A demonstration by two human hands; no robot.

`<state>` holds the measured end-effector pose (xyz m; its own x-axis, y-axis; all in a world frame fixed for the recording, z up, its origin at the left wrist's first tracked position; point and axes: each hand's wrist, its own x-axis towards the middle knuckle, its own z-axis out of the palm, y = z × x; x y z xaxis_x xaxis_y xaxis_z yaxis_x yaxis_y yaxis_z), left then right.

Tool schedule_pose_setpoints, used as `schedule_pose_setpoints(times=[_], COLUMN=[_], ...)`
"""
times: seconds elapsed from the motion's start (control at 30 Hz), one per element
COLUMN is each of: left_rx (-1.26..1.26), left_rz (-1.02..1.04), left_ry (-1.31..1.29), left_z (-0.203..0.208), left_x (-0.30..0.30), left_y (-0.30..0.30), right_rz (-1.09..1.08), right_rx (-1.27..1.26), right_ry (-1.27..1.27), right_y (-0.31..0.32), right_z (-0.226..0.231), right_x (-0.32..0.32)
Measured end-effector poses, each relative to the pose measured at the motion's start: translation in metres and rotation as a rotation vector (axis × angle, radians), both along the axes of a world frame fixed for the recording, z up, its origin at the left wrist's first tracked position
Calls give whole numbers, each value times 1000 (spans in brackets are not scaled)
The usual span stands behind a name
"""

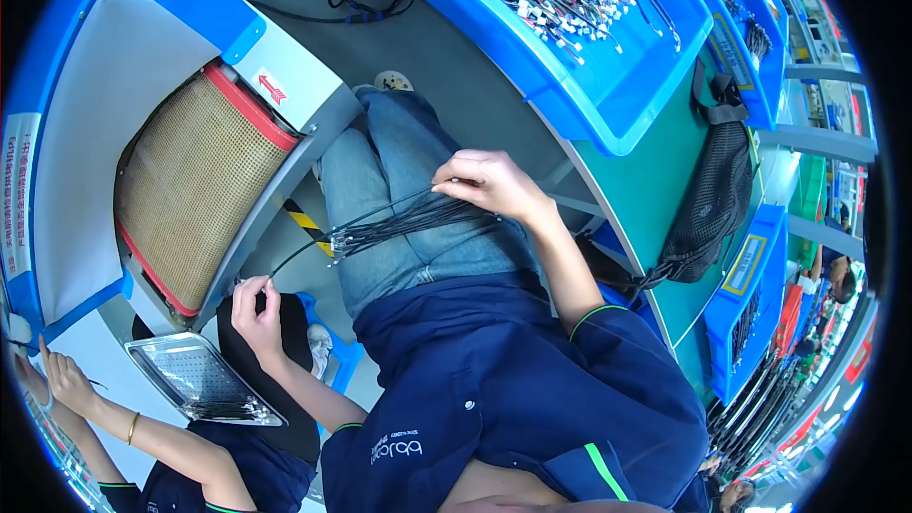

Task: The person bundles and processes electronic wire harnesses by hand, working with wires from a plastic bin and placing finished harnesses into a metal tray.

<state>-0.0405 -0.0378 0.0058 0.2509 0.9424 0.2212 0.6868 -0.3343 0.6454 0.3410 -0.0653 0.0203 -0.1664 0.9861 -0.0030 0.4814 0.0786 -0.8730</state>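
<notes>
A bundle of thin black cables (399, 230) with small white connectors lies across my lap, over the jeans. My right hand (496, 186) is over the bundle's right part, thumb and fingers pinched on one black cable. That cable runs down and left, past the connectors, to my left hand (256, 315). There its end sits between my closed thumb and forefinger, beside the machine's edge. The tip inside the left fingers is too small to make out.
A mesh conveyor belt (207, 192) with red edges runs through a machine at left. A blue bin (608, 104) of cables stands on the green table (635, 199), near a black mesh bag (708, 214). At lower left, a co-worker's hand (71, 382) is near a metal tray (138, 353).
</notes>
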Motion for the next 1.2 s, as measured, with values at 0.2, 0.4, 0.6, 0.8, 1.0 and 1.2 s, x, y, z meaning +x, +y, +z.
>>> schedule_pose_setpoints(times=[0.2,0.4,0.6,0.8,1.0,1.2], left_rx=[-15,-2,-104,-83,40,10], left_rz=[20,19,89,191,192,261], left_ry=[-9,-14,-82,-65,-44,-39], left_z=[4,3,15,35,47,30], left_x=[-5,-20,-74,-161,-217,-238], left_y=[0,7,52,132,195,220], right_rz=[59,135,113,91,22,-5], right_rx=[17,83,170,390,482,468], right_ry=[18,-19,-68,-126,-78,-204], right_y=[2,11,48,120,186,220], right_z=[7,8,21,46,41,30], right_x=[-1,-13,-70,-165,-235,-264])
